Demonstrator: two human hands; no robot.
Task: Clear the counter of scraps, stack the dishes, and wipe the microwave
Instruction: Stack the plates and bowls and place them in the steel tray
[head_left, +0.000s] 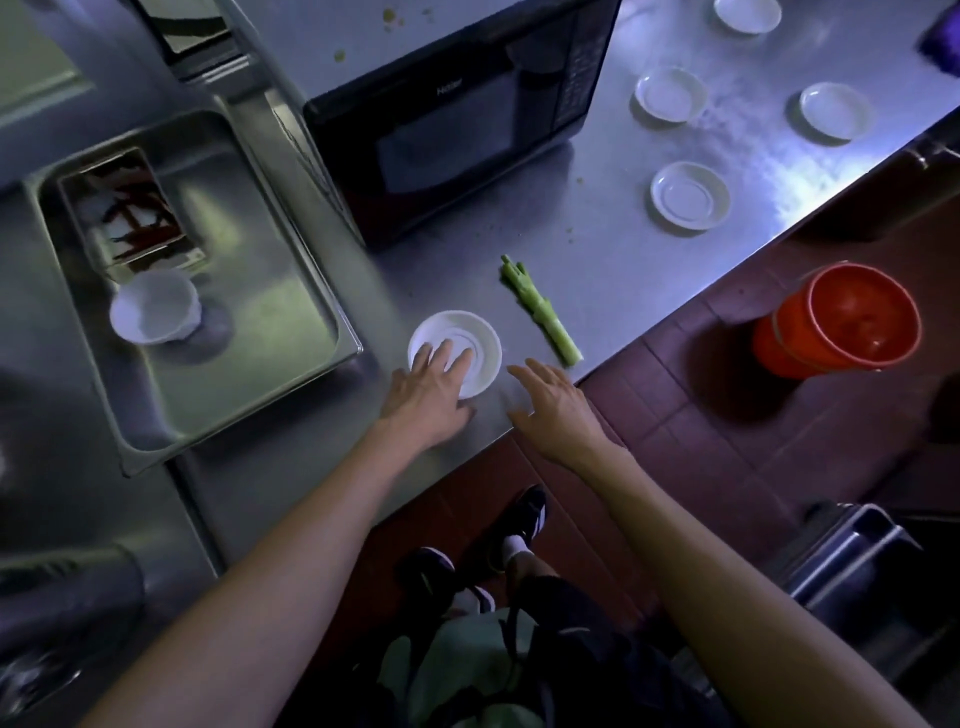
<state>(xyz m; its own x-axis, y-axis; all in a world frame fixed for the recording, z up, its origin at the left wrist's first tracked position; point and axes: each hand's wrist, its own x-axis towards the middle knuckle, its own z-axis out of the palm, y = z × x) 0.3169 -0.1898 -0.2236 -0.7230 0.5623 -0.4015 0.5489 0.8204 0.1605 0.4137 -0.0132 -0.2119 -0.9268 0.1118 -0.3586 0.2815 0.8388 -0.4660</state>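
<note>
Left hand (426, 395): lies flat on the near white saucer (467, 345), fingers straight and spread across its near half, pressing down rather than pinching.
Right hand (553, 402): hovers just beside that saucer at the counter's front edge, fingers loose and slightly spread, holding nothing.
Scrap: a green vegetable stalk (537, 306) lies on the steel counter (597, 249), just right of the near saucer and apart from it, one end pointing toward the microwave.
Microwave (457, 114): black, door closed, standing at the back of the counter behind the stalk; small brownish spots mark the wall above it.
Other dishes: four more white saucers sit unstacked, well apart from each other, to the right of the microwave, the closest of them (690, 195) nearest the front edge.
Sink (291, 291): left of the counter, holding a white bowl (153, 306) tipped on its side and a stained rectangular tray (130, 208) behind it.
Floor: an orange bucket (841, 319) stands on the dark red tiles below the counter's right end.
</note>
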